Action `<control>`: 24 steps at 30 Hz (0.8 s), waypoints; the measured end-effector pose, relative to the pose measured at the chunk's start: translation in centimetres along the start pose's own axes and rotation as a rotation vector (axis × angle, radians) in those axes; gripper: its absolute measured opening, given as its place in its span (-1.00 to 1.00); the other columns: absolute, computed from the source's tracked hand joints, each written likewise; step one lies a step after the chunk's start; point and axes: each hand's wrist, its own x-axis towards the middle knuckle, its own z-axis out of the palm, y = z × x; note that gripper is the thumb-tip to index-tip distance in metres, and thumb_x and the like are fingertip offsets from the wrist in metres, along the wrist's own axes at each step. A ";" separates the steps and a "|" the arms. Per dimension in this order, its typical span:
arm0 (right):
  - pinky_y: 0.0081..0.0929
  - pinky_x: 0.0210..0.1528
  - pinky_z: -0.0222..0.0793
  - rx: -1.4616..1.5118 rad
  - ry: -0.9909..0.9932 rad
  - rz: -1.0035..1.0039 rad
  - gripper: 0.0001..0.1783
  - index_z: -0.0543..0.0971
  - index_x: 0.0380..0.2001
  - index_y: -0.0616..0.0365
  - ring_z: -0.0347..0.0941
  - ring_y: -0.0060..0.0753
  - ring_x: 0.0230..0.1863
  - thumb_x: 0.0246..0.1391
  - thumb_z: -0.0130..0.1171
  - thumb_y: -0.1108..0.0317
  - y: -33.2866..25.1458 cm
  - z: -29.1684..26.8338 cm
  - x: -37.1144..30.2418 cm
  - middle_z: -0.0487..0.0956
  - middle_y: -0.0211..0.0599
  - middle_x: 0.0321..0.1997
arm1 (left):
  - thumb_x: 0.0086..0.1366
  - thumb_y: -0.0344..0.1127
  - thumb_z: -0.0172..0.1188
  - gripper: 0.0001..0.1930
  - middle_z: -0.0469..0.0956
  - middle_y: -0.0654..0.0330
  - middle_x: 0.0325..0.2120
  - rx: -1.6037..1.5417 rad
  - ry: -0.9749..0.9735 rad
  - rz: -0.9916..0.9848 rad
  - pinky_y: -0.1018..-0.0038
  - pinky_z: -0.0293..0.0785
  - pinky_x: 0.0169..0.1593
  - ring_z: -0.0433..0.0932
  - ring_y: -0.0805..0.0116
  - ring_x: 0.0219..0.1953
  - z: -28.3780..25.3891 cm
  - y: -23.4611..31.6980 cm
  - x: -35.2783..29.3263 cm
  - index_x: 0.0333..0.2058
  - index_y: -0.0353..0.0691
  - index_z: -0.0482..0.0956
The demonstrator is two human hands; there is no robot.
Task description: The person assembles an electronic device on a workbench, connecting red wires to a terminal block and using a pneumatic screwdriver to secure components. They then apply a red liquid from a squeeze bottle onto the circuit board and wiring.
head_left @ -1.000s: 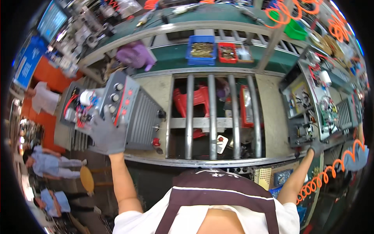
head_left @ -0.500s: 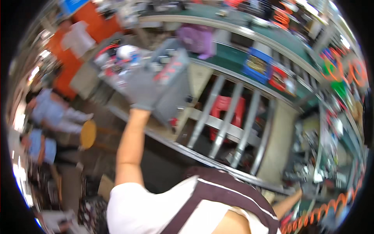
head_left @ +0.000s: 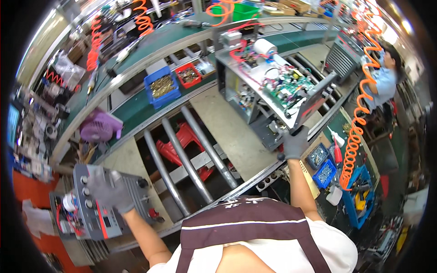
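Both my hands wear grey gloves. At the left, my left hand (head_left: pixel 107 189) lies with spread fingers against the front panel of a grey boxy machine (head_left: pixel 93 223) with knobs, a small display and a red stripe. Wires and a white cylinder show at its open side. To the right, my right hand (head_left: pixel 295 143) grips the lower front corner of a second machine, an open metal chassis (head_left: pixel 287 119). On its shelf are a green circuit board (head_left: pixel 291 88), red wires and a white cylinder (head_left: pixel 265 47). My fingertips there are partly hidden.
Metal rollers (head_left: pixel 175 159) span a gap between the machines, with a red stool (head_left: pixel 180 143) below. Beyond stand a blue bin (head_left: pixel 150 98) and red bin (head_left: pixel 198 82) of small parts and a purple fan (head_left: pixel 96 130). Orange coiled hoses (head_left: pixel 353 150) hang right, near a person (head_left: pixel 387 86).
My view has swung to the right and the blur has eased. The left machine with my left hand on it now sits lower left; my right hand and the open chassis show clearly.
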 end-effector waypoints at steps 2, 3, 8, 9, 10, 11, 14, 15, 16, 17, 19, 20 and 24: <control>-0.13 -0.21 0.40 0.061 0.032 -0.036 -0.39 0.36 -0.19 0.19 0.51 0.06 -0.28 -0.33 0.37 0.18 1.2 0.7 -1.3 0.55 -0.03 -0.32 | 0.10 -0.20 0.21 -0.57 0.46 0.03 -0.10 -0.432 -0.156 -0.019 0.16 0.24 0.09 0.37 0.00 0.00 6.4 5.9 0.8 -0.03 -0.17 0.46; -0.13 -0.22 0.41 0.074 0.069 -0.080 -0.36 0.37 -0.16 0.18 0.52 0.05 -0.29 -0.34 0.39 0.18 2.1 1.6 -2.0 0.55 -0.04 -0.32 | 0.08 -0.29 0.21 -0.57 0.45 0.02 -0.09 -0.570 -0.224 -0.001 0.20 0.27 0.08 0.38 0.03 0.00 10.1 8.3 0.9 -0.03 -0.21 0.44; -0.30 -0.31 0.44 0.299 -0.051 -0.226 -0.36 0.38 -0.11 0.23 0.54 -0.15 -0.36 -0.26 0.41 0.20 -0.1 -0.8 -6.0 0.57 -0.12 -0.37 | 0.11 -0.33 0.21 -0.37 0.39 -0.07 0.03 -0.901 -0.694 0.000 0.30 0.29 0.12 0.40 0.06 0.06 27.4 19.0 2.8 0.16 -0.31 0.23; -0.31 -0.24 0.43 0.230 -0.146 -0.240 -0.31 0.35 -0.07 0.22 0.50 -0.16 -0.26 -0.28 0.40 0.20 1.0 -0.8 -6.7 0.52 -0.10 -0.26 | 0.11 -0.36 0.21 -0.34 0.38 -0.08 0.05 -0.972 -0.824 -0.054 0.32 0.29 0.12 0.40 0.09 0.07 30.1 21.1 3.7 0.18 -0.34 0.18; -0.30 -0.21 0.41 0.153 -0.219 -0.301 -0.29 0.33 -0.05 0.24 0.46 -0.13 -0.22 -0.29 0.39 0.20 1.0 -1.7 -7.6 0.46 -0.09 -0.21 | 0.10 -0.38 0.22 -0.32 0.38 -0.06 0.06 -0.998 -0.851 -0.044 0.35 0.29 0.12 0.40 0.13 0.07 32.7 22.0 4.4 0.19 -0.36 0.15; -0.29 -0.19 0.39 0.079 -0.302 -0.362 -0.27 0.32 -0.03 0.26 0.42 -0.09 -0.17 -0.29 0.38 0.20 0.8 -2.6 -8.6 0.40 -0.07 -0.15 | 0.10 -0.40 0.22 -0.29 0.37 -0.05 0.07 -1.019 -0.882 -0.040 0.37 0.30 0.12 0.40 0.18 0.08 35.8 22.5 5.1 0.20 -0.38 0.12; -0.24 -0.18 0.36 0.093 -0.339 -0.535 -0.23 0.29 -0.01 0.34 0.35 -0.02 -0.14 -0.27 0.35 0.17 0.6 -2.1 -11.6 0.30 -0.06 -0.12 | 0.11 -0.54 0.17 -0.38 0.39 0.02 0.04 -1.315 -1.180 -0.142 0.41 0.35 0.09 0.40 0.23 0.04 43.7 22.8 7.1 0.17 -0.35 0.20; -0.25 -0.17 0.37 0.090 -0.394 -0.521 -0.24 0.31 -0.02 0.36 0.36 -0.04 -0.15 -0.27 0.34 0.16 0.2 -1.8 -12.0 0.29 -0.06 -0.13 | 0.12 -0.57 0.14 -0.42 0.41 0.01 0.02 -1.365 -1.238 -0.070 0.40 0.39 0.05 0.44 0.21 0.00 44.9 22.5 7.7 0.15 -0.35 0.25; -0.26 -0.16 0.37 0.091 -0.456 -0.510 -0.25 0.32 -0.03 0.39 0.36 -0.06 -0.16 -0.26 0.33 0.15 -0.3 -1.9 -12.1 0.29 -0.07 -0.14 | 0.15 -0.58 0.11 -0.47 0.42 0.03 0.00 -1.432 -1.340 -0.309 0.40 0.43 0.00 0.47 0.21 -0.04 45.8 22.3 8.4 0.13 -0.33 0.27; -0.26 -0.15 0.37 0.084 -0.522 -0.494 -0.26 0.34 -0.04 0.41 0.36 -0.08 -0.17 -0.25 0.32 0.14 -0.4 -1.6 -12.3 0.28 -0.07 -0.15 | 0.17 -0.58 0.07 -0.52 0.44 0.06 -0.02 -1.477 -1.442 -0.567 0.41 0.46 -0.04 0.50 0.20 -0.09 45.5 23.1 8.5 0.11 -0.32 0.30; -0.30 -0.23 0.39 0.097 -0.382 -0.564 -0.31 0.36 -0.05 0.42 0.37 -0.17 -0.24 -0.21 0.25 0.14 -0.5 -1.5 -13.6 0.29 -0.12 -0.21 | 0.22 -0.43 0.09 -0.62 0.54 0.10 -0.13 -1.295 -1.357 -0.391 0.36 0.50 -0.16 0.54 0.26 -0.18 43.7 23.0 9.3 0.03 -0.34 0.43; -0.31 -0.24 0.39 0.115 -0.357 -0.592 -0.32 0.37 -0.05 0.41 0.38 -0.18 -0.24 -0.21 0.24 0.15 -0.7 -1.6 -13.7 0.30 -0.13 -0.22 | 0.22 -0.43 0.09 -0.63 0.54 0.10 -0.13 -1.266 -1.334 -0.396 0.36 0.50 -0.16 0.54 0.26 -0.18 43.0 22.6 9.5 0.02 -0.34 0.43; -0.36 -0.35 0.40 0.233 -0.257 -0.535 -0.46 0.40 -0.11 0.34 0.40 -0.19 -0.34 -0.15 0.16 0.22 -1.5 -0.2 -15.1 0.34 -0.14 -0.28 | 0.22 -0.41 0.09 -0.63 0.54 0.10 -0.14 -1.148 -1.321 -0.439 0.36 0.50 -0.16 0.54 0.26 -0.18 38.3 20.8 10.4 0.01 -0.34 0.44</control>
